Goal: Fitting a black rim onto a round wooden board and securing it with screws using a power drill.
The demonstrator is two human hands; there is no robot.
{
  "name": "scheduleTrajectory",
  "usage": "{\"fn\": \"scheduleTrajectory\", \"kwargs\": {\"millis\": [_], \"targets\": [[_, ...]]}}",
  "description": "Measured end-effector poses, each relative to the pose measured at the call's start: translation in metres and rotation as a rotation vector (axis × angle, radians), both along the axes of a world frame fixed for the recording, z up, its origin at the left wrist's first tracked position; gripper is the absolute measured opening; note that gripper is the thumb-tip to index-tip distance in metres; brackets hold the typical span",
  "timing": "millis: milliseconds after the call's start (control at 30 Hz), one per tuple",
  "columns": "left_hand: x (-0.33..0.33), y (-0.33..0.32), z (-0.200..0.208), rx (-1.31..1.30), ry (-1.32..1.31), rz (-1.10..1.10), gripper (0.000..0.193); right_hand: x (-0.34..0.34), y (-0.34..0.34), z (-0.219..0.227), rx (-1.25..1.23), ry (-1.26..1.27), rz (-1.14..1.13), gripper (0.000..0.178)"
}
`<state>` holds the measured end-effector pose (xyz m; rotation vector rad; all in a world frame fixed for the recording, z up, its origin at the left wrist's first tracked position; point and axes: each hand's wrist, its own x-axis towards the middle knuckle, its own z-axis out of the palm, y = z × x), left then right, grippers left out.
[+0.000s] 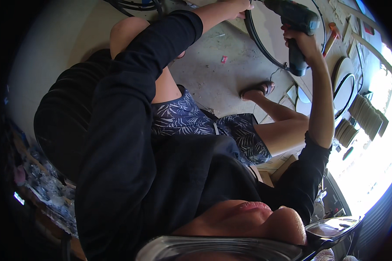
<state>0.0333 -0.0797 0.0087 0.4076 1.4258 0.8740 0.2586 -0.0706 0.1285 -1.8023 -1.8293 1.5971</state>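
Note:
In my right hand (304, 45) is a dark green and black cordless drill (297, 26), held by its handle with the fingers wrapped round it. Its front end points left, toward my left hand (237, 8), which is at the top edge of the view. The left fingers are bent together close to the drill's tip, beside the black rim (255, 39) of a large round pale panel (272, 32). What they pinch is too small and partly cut off to make out. The panel lies beneath the drill, in front of my knees.
An orange-and-wood hammer (332, 39) lies right of the panel. Farther right are another round panel with a black rim (344, 78) and stacked beige pieces (366, 115). A small red packet (224, 59) lies on the floor (204, 78). Black hoops (135, 5) are at the upper left.

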Motion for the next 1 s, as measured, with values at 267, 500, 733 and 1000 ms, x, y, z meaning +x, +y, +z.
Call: {"fn": "scheduleTrajectory", "kwargs": {"millis": [267, 500, 733, 1000], "targets": [[0.004, -0.001, 0.000, 0.058, 0.010, -0.009, 0.023, -0.021, 0.054, 0.036, -0.055, -0.297, 0.210, 0.026], [0.002, 0.001, -0.010, 0.087, -0.004, -0.022, 0.018, -0.040, 0.058, 0.052, -0.034, -0.466, 0.323, 0.027], [0.004, 0.000, -0.002, 0.070, 0.121, -0.028, 0.022, -0.040, 0.064, 0.043, -0.032, -0.436, 0.309, 0.026], [0.009, 0.005, 0.006, 0.044, 0.072, -0.016, 0.021, -0.029, 0.075, 0.047, -0.053, -0.459, 0.286, 0.026]]}}
